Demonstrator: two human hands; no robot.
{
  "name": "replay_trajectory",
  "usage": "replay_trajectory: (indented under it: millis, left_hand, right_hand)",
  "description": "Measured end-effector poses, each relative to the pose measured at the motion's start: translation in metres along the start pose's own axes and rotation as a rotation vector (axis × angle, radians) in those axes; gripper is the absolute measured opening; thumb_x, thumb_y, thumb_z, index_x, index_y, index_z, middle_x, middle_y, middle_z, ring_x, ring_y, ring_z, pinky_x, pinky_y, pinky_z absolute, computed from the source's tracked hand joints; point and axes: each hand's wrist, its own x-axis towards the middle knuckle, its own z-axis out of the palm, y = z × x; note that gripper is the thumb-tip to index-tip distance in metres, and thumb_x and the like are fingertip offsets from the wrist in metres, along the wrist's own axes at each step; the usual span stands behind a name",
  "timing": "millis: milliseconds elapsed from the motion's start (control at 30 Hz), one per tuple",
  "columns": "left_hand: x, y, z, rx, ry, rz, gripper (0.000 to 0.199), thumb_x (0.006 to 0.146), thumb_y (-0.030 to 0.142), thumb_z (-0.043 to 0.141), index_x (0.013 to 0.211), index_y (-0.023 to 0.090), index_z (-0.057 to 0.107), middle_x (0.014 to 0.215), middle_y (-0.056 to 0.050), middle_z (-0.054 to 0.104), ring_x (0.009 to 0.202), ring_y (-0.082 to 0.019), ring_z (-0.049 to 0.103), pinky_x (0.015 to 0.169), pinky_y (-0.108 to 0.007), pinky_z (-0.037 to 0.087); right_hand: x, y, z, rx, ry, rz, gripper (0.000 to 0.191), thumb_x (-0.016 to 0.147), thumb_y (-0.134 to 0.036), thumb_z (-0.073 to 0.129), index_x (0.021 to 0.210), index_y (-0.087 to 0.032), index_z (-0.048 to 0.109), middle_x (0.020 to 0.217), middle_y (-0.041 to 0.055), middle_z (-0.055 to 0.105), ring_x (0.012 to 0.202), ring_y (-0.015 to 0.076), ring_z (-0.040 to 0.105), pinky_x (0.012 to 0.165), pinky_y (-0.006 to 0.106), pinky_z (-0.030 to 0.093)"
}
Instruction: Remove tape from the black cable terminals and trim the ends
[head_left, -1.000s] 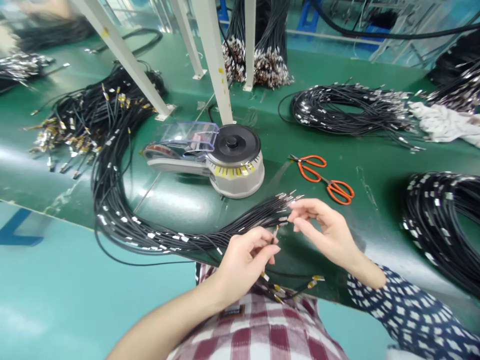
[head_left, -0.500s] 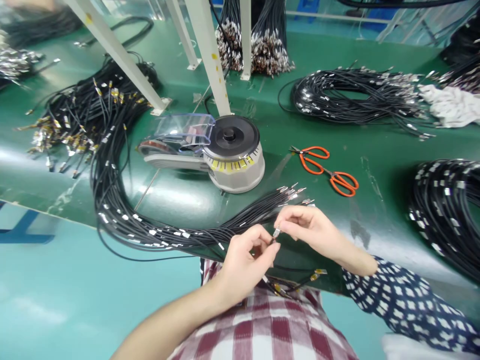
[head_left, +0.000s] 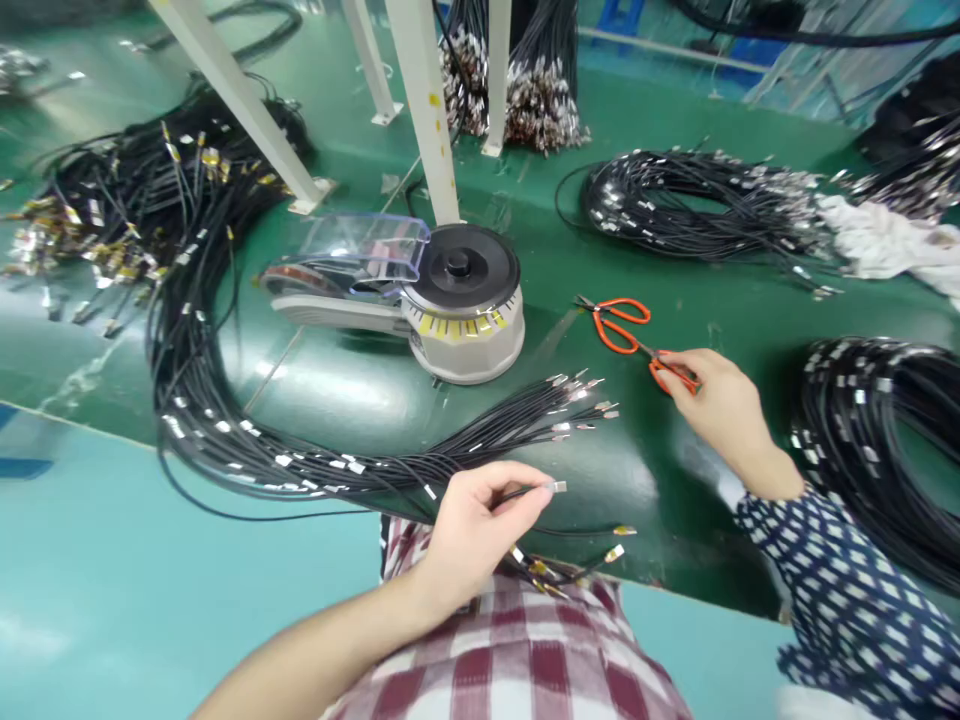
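Observation:
My left hand point(head_left: 487, 530) pinches a black cable close to its silver metal connector point(head_left: 559, 487), which sticks out past the fingertips. Over to the right, my right hand point(head_left: 720, 410) has its thumb and fingers closed on an orange handle of the nearer scissors point(head_left: 664, 378), which still lie on the green table. A second pair of orange-handled scissors point(head_left: 624, 322) lies just beyond, its blades pointing left. Beside my left hand runs a thick bundle of black cables point(head_left: 390, 468) with white tags and bare silver ends. A few cable ends with yellow tape point(head_left: 624, 531) lie close to my body.
A round tape dispenser point(head_left: 469, 305) stands in the middle of the table point(head_left: 337, 390). White metal posts point(head_left: 424, 110) rise behind it. Coiled cables point(head_left: 862, 420) sit at the right, another coil point(head_left: 675, 200) farther back, and yellow-taped cable ends point(head_left: 112, 240) at the left.
My right hand has left the connector at my left hand and moved right and away from me to the nearer scissors' handle. My left hand still pinches the cable.

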Motion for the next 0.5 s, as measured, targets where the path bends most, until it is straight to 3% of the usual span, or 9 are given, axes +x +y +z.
replay_trajectory:
  millis: [100,200,333,433,500]
  left_hand:
    - [-0.004,0.000,-0.003,0.045,-0.024,0.025,0.011,0.073,0.023,0.075,0.077,0.016,0.081,0.077,-0.008,0.075,0.066,-0.014,0.063,0.060,-0.021,0.049]
    - [-0.005,-0.001,-0.009,0.098,-0.051,0.049,0.013,0.073,0.025,0.076,0.081,0.017,0.083,0.069,-0.006,0.070,0.053,-0.009,0.051,0.047,-0.018,0.037]
    - [-0.006,-0.002,-0.016,0.063,-0.070,0.071,0.012,0.075,0.025,0.076,0.079,0.016,0.082,0.068,-0.005,0.066,0.053,-0.007,0.045,0.047,-0.019,0.033]
    - [-0.007,-0.004,-0.018,0.121,-0.072,0.134,0.011,0.077,0.024,0.075,0.078,0.014,0.081,0.062,0.000,0.057,0.048,-0.005,0.035,0.045,-0.019,0.026]
    - [-0.009,-0.007,-0.018,0.192,-0.074,0.218,0.009,0.079,0.022,0.075,0.078,0.014,0.080,0.060,0.002,0.050,0.048,-0.005,0.034,0.045,-0.020,0.026]
  right_hand:
    - [0.006,0.040,0.000,-0.184,-0.052,0.058,0.030,0.090,-0.032,0.054,0.110,-0.018,0.071,0.107,0.0146,0.070,0.096,0.0332,0.066,0.084,0.046,0.051]
    - [0.001,0.047,0.002,-0.173,-0.079,0.097,0.032,0.088,-0.030,0.052,0.109,-0.016,0.071,0.102,0.0168,0.070,0.090,0.0346,0.067,0.082,0.050,0.051]
    - [-0.009,0.016,-0.011,0.063,-0.208,0.118,0.035,0.091,-0.039,0.048,0.114,-0.020,0.066,0.099,0.0133,0.072,0.084,0.0280,0.070,0.075,0.042,0.056]
    - [-0.021,-0.024,-0.026,0.615,-0.557,0.201,0.038,0.093,-0.053,0.051,0.112,-0.022,0.061,0.100,0.0120,0.073,0.087,0.0260,0.070,0.076,0.039,0.056]
    - [-0.030,-0.049,-0.034,0.720,-0.766,0.167,0.032,0.092,-0.051,0.056,0.102,-0.021,0.060,0.101,0.0105,0.072,0.083,0.0230,0.068,0.072,0.035,0.055]
